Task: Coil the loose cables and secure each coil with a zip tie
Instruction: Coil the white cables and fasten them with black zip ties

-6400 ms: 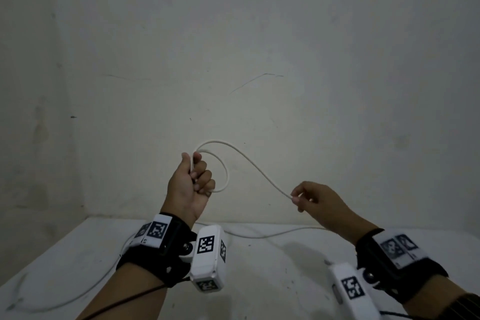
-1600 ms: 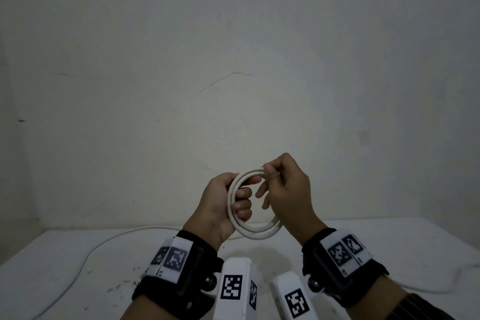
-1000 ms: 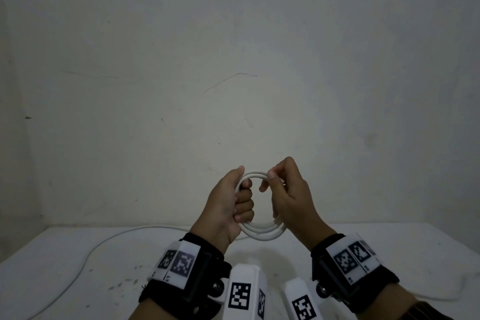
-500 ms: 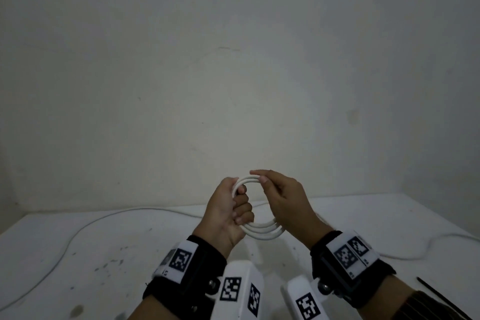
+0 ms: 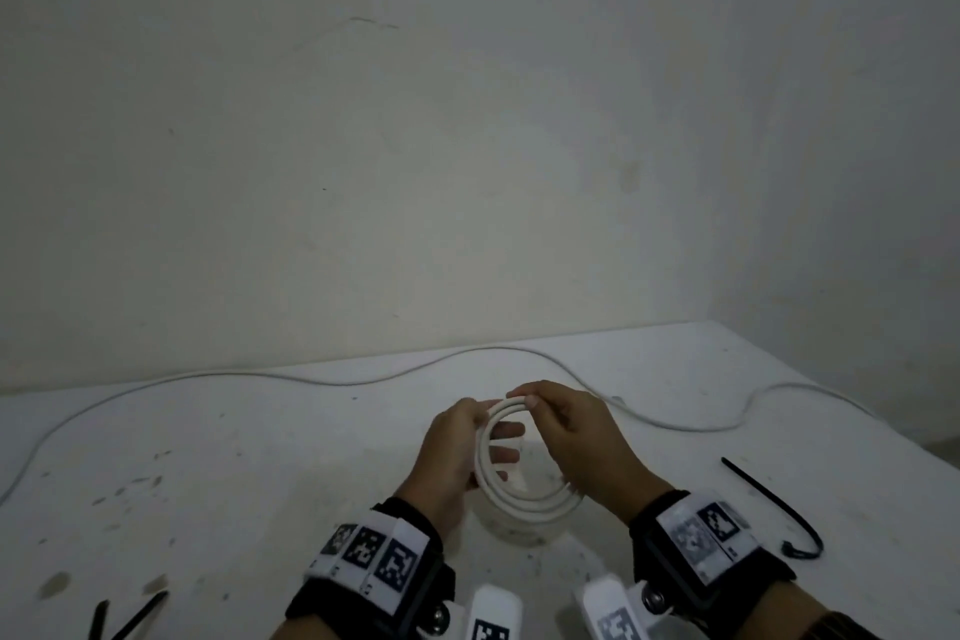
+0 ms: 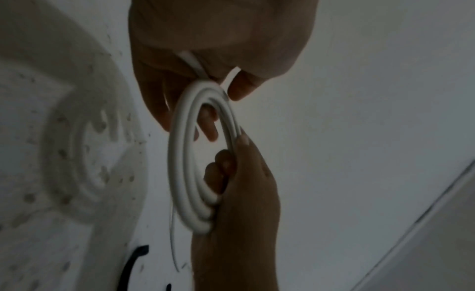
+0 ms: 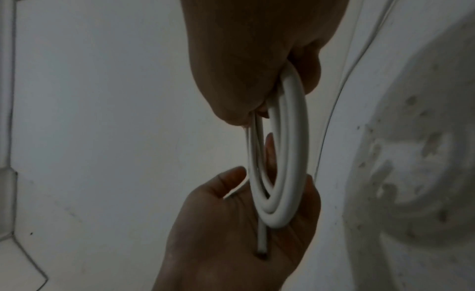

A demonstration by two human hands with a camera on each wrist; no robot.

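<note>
I see the white cable coil (image 5: pixel 519 494) held up just above the surface (image 5: pixel 260 457), three or so loops stacked into one ring, standing roughly upright between both hands. My left hand (image 5: pixel 449 457) cups the ring's left side, the fingers (image 5: pixel 506 431) reaching through its middle, so that grip is clamped on the coil. My right hand (image 5: pixel 582 442) closes over the top and right side, thumb and forefinger pinching the loops together at the top; that grip is clamped on the coil too. In the right wrist view the cut end of the cable (image 7: pixel 262 242) lies across the left palm. The coil's shadow falls on the surface right beneath it.

A second loose white cable (image 5: pixel 363 379) snakes along the far part of the surface near the wall (image 5: pixel 467 120). A black zip tie (image 5: pixel 774 504) lies to the right of my right wrist, well apart from the coil. More black zip ties (image 5: pixel 130 613) lie at the near left edge.
</note>
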